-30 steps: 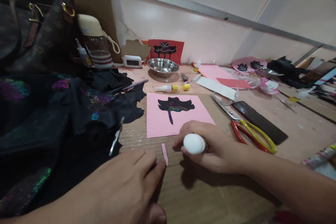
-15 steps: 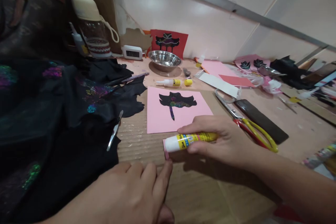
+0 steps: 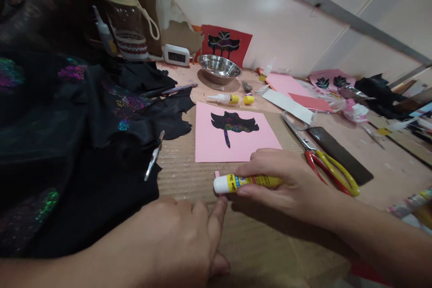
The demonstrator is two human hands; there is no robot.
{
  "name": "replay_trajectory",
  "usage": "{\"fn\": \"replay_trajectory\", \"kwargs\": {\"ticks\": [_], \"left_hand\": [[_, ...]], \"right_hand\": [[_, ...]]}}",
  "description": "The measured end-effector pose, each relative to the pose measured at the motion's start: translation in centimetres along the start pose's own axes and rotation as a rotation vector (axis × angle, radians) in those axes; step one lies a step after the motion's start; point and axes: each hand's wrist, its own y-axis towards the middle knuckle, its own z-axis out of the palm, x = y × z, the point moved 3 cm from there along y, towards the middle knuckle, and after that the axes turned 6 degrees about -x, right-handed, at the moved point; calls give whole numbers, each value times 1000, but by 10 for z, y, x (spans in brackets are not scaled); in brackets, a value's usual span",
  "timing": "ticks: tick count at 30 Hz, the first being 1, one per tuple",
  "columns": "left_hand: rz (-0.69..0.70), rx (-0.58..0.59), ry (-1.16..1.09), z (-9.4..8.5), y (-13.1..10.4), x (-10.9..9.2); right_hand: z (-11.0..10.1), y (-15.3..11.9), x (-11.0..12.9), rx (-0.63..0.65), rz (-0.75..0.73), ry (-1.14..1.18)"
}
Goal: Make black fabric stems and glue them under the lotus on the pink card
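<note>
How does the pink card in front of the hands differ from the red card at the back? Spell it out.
The pink card lies flat on the cardboard; the red card stands upright behind the metal bowl.
The pink card's black cutout has one strip below it; the red card's has more than one.
The pink card's cutout shows no pale dots; the red card's has rows of them.
Both carry a black, winged shape.

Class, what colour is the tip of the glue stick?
The glue stick has a white tip, as the head view shows.
</note>
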Motion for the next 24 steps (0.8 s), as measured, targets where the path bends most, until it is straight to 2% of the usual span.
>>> {"fn": "replay_trajectory", "kwargs": {"ticks": [4,8,12,14,17,19,24], "left_hand": [[7,70,1,-2,3,-1],[-29,43,-26,-1,2,0],[-45,61,-35,-4,2,-1],[-35,103,-24,-5,3,-2],[-11,178,20,-4,5,-3],[-9,177,46,-2,5,-2],[-16,15,51,11,2,0]], "right_hand": [[2,-1,3,15,-120,-206],[3,-3,-1,-38,-150,-317],[-5,-4,-6,-198,-59,-197],[-10,-4,-6,-234,9,-87],[-9,-3,-3,-154,37,7],[-6,-2,-2,-86,31,27],[-1,-2,-4,-28,27,35]]}}
